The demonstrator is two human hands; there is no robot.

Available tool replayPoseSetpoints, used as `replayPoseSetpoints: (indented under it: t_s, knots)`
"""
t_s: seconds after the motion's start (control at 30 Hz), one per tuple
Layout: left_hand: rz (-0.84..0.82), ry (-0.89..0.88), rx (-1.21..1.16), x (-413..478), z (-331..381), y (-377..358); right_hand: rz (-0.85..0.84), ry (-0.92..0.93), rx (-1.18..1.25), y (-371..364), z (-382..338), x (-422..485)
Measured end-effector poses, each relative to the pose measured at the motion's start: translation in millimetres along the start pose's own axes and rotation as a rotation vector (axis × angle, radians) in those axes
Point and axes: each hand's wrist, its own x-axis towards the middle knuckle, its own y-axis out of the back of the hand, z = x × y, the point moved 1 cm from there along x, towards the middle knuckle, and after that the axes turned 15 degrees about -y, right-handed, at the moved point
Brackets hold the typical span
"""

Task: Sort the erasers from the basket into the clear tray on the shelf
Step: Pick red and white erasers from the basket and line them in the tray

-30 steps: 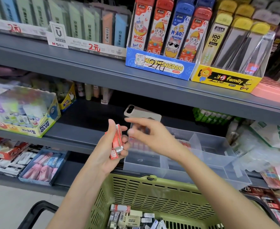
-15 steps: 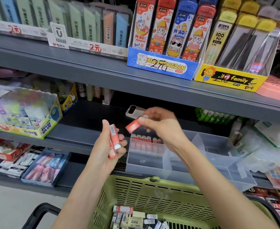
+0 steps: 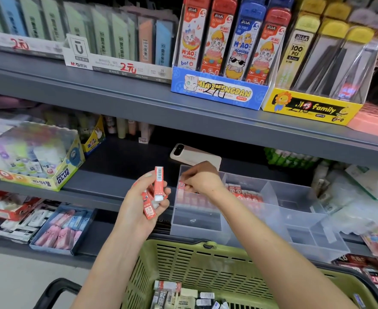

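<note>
Fingers, right: the fingers point(image 3: 186, 177) of the right hand point(image 3: 202, 180) are curling down into the clear tray point(image 3: 197, 221), seemingly pinching one red eraser point(image 3: 181, 185) by its end. The hand is hiding most of it.
Fingers, left: the left hand point(image 3: 142, 204) is gripping a small bundle of spare erasers point(image 3: 155, 195) just left of the tray. One is sticking up with its barcode showing.
Tray: it is sitting on the shelf point(image 3: 107, 188) above the basket, split into compartments. A tray row point(image 3: 246, 195) of red erasers is standing along its back part.
Basket: the green basket point(image 3: 183, 244) is waiting below the arms, with loose erasers point(image 3: 176, 294) lying in its bottom.
Step in hand: the person is probably setting the pinched eraser into the left compartment, at the end of the line there.
Doing it well: the eraser is best lowered upright and snug against its neighbour, label facing the same way. The pinch should loosen only once it is standing on the tray floor.
Watching for: the knuckles are working close to the standing pieces, so a careless withdrawal could be tipping them.
Nearby: a phone point(image 3: 197, 156) is lying on the shelf just behind the tray.
</note>
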Motion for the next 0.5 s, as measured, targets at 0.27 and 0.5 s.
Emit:
replayPoseSetpoints:
  t_s: [0.27, 0.5]
  knots:
    - [-0.064, -0.036, 0.078, 0, -1, -1, 0.016, 0.039, -0.229, 1, 2, -3]
    - [-0.182, -0.141, 0.295, -3, 2, -2, -0.025, 0.438, 0.186, 19, 10, -48]
